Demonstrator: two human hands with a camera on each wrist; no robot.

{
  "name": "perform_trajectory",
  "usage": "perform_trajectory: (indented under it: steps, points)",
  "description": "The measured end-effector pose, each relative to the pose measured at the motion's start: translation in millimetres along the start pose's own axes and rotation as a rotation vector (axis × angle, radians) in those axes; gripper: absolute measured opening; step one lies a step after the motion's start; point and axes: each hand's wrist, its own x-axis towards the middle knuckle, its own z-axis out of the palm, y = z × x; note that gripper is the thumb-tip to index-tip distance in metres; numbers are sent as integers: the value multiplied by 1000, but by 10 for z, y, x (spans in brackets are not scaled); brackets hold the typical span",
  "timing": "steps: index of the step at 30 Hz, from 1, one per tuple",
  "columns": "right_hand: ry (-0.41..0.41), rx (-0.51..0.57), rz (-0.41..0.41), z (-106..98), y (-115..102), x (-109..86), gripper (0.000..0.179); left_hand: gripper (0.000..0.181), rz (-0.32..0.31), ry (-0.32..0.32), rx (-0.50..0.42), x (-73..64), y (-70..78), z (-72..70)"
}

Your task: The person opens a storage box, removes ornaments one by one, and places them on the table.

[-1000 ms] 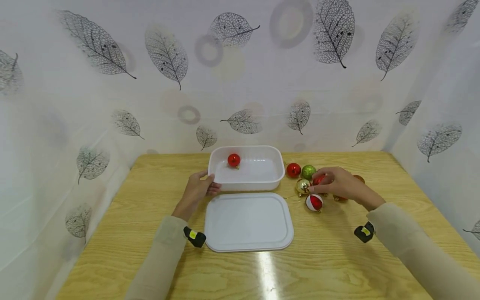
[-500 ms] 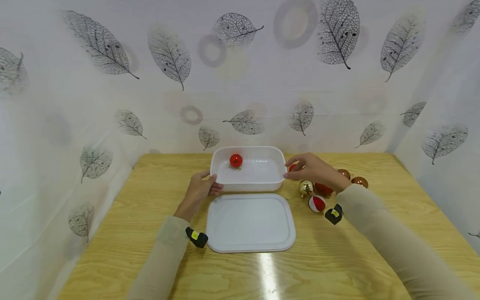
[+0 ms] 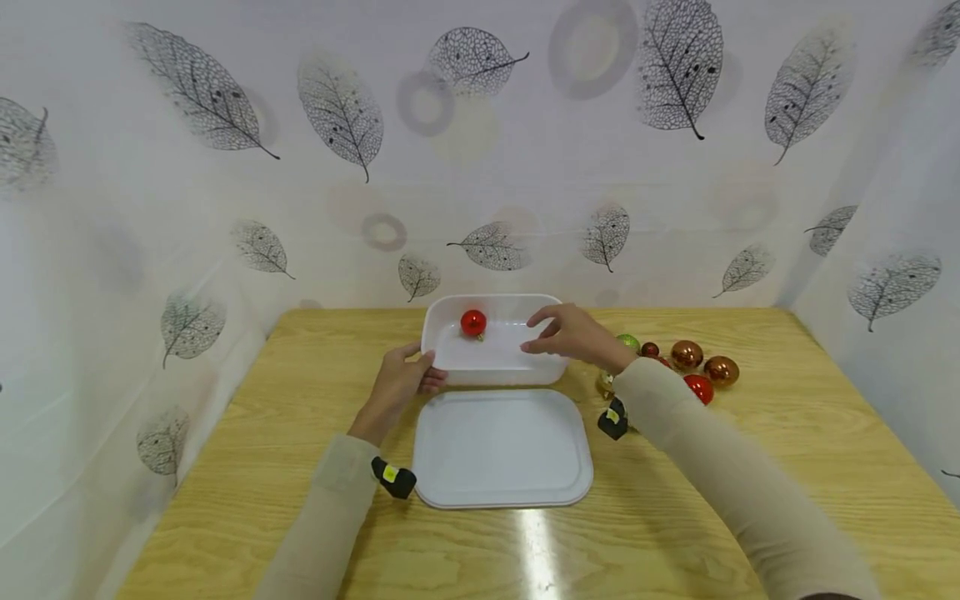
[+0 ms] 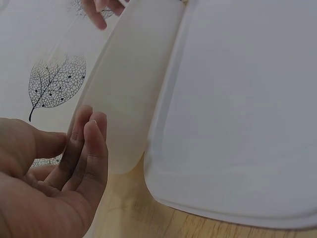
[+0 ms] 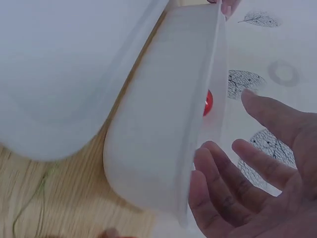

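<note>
A white rectangular plastic container (image 3: pixel 495 374) stands at the back of the wooden table, with one shiny red Christmas ball (image 3: pixel 473 322) inside. My left hand (image 3: pixel 402 377) holds its left front corner, thumb near the rim and fingers against the outer wall (image 4: pixel 131 84). Over the container's right end, my right hand (image 3: pixel 573 335) reaches in from the side. Its thumb and fingers are spread, and no ball shows between them in the right wrist view, where the right hand's fingers (image 5: pixel 225 196) overlap the container's rim.
A flat white lid (image 3: pixel 502 450) lies in front of the container. On the right, partly behind the right forearm, are several Christmas balls: green (image 3: pixel 628 342), copper (image 3: pixel 686 355), red (image 3: pixel 699 388) and gold (image 3: pixel 605 383). A leaf-patterned curtain (image 3: pixel 337 250) hangs behind the table.
My right hand has moved left from above the pile of balls, past the container's right rim, to over the container. My left hand has stayed at the container's left corner.
</note>
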Motion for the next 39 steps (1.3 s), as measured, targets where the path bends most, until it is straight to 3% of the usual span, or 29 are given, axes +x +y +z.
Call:
perform_trajectory:
  steps: [4, 11, 18, 31, 39]
  points:
    - [-1, 41, 12, 152, -57, 193, 52, 46, 9, -3, -14, 10, -16, -19]
    - [27, 1, 59, 365, -153, 489, 57, 45, 19, -17, -33, 26, -38, -31]
    - [60, 27, 122, 512, -169, 719, 55, 46, 18, -18, -28, 13, -21, -15]
    - [169, -50, 95, 632, -112, 997, 50, 45, 27, -21, -27, 13, -13, -4]
    - [168, -75, 110, 678, -162, 1056, 48, 44, 26, -15, -51, 13, -8, -17]
